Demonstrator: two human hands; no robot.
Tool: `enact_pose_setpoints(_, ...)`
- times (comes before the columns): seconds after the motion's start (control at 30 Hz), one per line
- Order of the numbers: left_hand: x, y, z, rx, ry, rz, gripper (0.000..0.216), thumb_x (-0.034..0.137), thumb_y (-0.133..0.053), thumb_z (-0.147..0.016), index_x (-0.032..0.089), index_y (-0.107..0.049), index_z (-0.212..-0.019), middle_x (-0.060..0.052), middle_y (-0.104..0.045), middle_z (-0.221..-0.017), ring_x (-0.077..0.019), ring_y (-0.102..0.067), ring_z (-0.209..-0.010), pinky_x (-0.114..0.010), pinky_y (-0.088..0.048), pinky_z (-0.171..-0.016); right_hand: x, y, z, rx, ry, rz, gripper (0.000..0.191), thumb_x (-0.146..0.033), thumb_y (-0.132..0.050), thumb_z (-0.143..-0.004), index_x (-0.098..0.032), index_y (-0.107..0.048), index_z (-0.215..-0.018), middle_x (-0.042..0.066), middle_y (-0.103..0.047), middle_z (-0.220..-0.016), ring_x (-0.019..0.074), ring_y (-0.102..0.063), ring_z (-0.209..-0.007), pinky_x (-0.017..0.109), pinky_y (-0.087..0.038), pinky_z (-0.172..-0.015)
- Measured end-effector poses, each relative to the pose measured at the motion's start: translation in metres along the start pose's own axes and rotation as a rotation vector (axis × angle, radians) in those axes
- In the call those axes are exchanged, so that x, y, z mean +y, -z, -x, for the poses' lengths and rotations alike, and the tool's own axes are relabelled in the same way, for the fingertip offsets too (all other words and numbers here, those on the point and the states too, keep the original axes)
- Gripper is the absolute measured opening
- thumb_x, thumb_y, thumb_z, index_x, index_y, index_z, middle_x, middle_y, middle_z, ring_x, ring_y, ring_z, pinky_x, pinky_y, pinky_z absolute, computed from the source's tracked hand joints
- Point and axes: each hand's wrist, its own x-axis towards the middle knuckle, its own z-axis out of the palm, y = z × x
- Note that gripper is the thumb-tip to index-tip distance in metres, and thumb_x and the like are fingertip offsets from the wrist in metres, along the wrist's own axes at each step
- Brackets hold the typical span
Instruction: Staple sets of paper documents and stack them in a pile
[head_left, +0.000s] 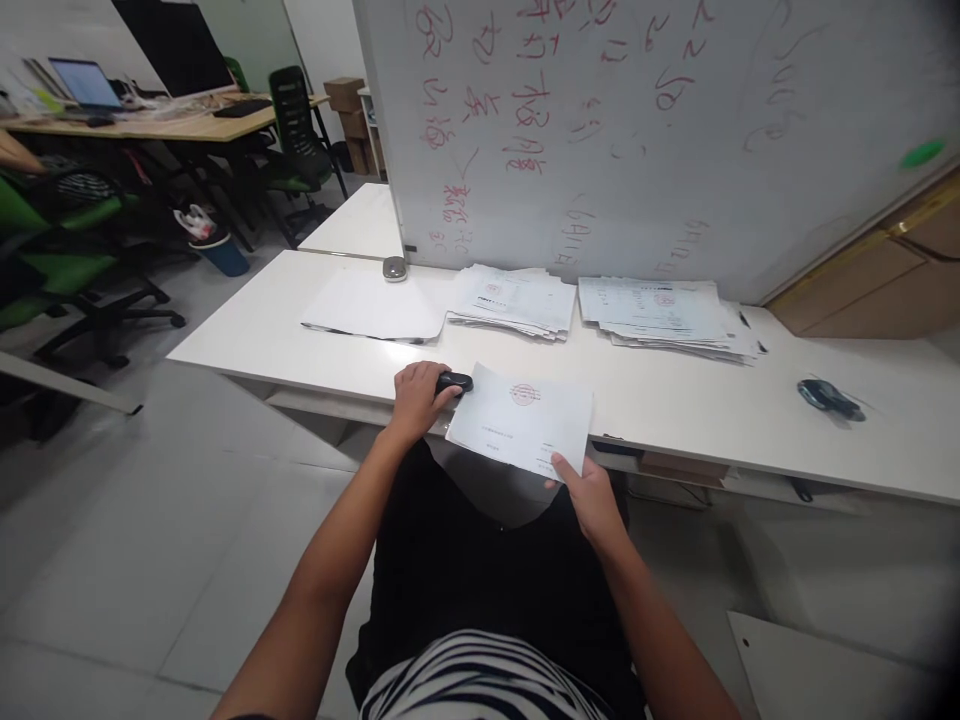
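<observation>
My left hand (420, 392) is closed around a black stapler (454, 381) at the front part of the white desk (247, 310). The stapler's tip meets the upper left edge of a printed sheaf of paper (523, 415) with a red round stamp. My right hand (587, 490) pinches that paper at its lower right corner, thumb on top. The paper lies partly over the desk edge. Behind it are a blank white stack of paper (379, 305), a stamped paper stack (514, 300) and another stamped stack (656, 312).
A whiteboard (645, 130) with red writing stands along the desk's back. A grey box-like object (394, 268) sits at the back left, a dark object (829, 398) on the right, and a cardboard box (874, 270) behind. Green chairs (296, 130) and a blue bin (225, 255) stand left.
</observation>
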Motion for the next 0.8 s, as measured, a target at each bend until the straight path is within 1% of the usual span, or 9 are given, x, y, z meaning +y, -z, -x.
enact_pose_setpoints(0.1,0.001,0.0,-0.002,-0.023,0.027,0.027,0.03,0.044,-0.054,-0.088,0.024,-0.058,-0.111,-0.008,-0.062,-0.111,-0.0274,-0.048,-0.109,-0.041,-0.03,-0.096,0.0,0.003,0.0,0.006,0.005,-0.02,0.038,-0.053,-0.068,-0.076,-0.017,-0.068,-0.091,0.003,-0.068,-0.069,0.0187,-0.057,-0.059,0.036,-0.046,-0.068)
enact_pose_setpoints(0.27,0.001,-0.003,-0.004,0.028,0.067,0.055,0.027,0.043,-0.053,-0.089,0.024,-0.06,-0.107,-0.008,-0.062,-0.108,-0.0276,-0.049,-0.106,-0.042,-0.03,-0.095,-0.005,0.009,0.007,0.036,0.034,-0.037,0.033,-0.051,-0.066,-0.079,-0.019,-0.066,-0.089,0.0,-0.063,-0.06,0.0196,-0.058,-0.061,0.036,-0.045,-0.069)
enact_pose_setpoints(0.4,0.0,-0.004,-0.004,0.042,0.062,0.062,0.027,0.043,-0.051,-0.09,0.024,-0.06,-0.107,-0.008,-0.062,-0.108,-0.0268,-0.05,-0.105,-0.041,-0.03,-0.094,-0.011,0.01,0.01,0.065,0.033,0.003,0.034,-0.052,-0.066,-0.079,-0.019,-0.066,-0.088,0.0,-0.063,-0.059,0.0204,-0.059,-0.062,0.036,-0.046,-0.068)
enact_pose_setpoints(0.53,-0.001,-0.004,-0.004,0.047,0.048,0.068,0.03,0.046,-0.053,-0.089,0.024,-0.06,-0.108,-0.008,-0.062,-0.108,-0.0268,-0.049,-0.106,-0.041,-0.03,-0.094,-0.016,0.003,0.007,0.056,0.048,0.013,0.038,-0.054,-0.067,-0.077,-0.019,-0.067,-0.093,0.001,-0.067,-0.066,0.0191,-0.058,-0.059,0.036,-0.047,-0.067)
enact_pose_setpoints(0.67,-0.001,-0.003,-0.002,0.031,0.04,0.056,0.03,0.046,-0.055,-0.087,0.024,-0.06,-0.107,-0.008,-0.063,-0.108,-0.027,-0.049,-0.106,-0.041,-0.029,-0.095,-0.016,-0.011,0.0,-0.021,0.056,-0.011,0.039,-0.053,-0.067,-0.077,-0.018,-0.066,-0.094,0.001,-0.068,-0.068,0.0177,-0.058,-0.058,0.036,-0.047,-0.069)
enact_pose_setpoints(0.73,0.001,-0.002,-0.001,0.036,0.021,0.068,0.03,0.046,-0.056,-0.087,0.024,-0.06,-0.106,-0.007,-0.063,-0.107,-0.0264,-0.049,-0.107,-0.041,-0.029,-0.096,-0.013,-0.015,-0.003,-0.048,0.04,-0.054,0.04,-0.052,-0.069,-0.076,-0.018,-0.066,-0.095,0.003,-0.07,-0.077,0.0158,-0.057,-0.056,0.035,-0.047,-0.068)
enact_pose_setpoints(0.8,0.006,0.0,-0.001,0.057,0.025,0.094,0.028,0.046,-0.054,-0.088,0.023,-0.061,-0.102,-0.006,-0.064,-0.104,-0.0251,-0.05,-0.105,-0.04,-0.029,-0.097,-0.011,-0.015,-0.005,-0.054,0.029,-0.091,0.04,-0.051,-0.07,-0.075,-0.018,-0.065,-0.096,0.004,-0.071,-0.085,0.0141,-0.056,-0.054,0.034,-0.047,-0.066)
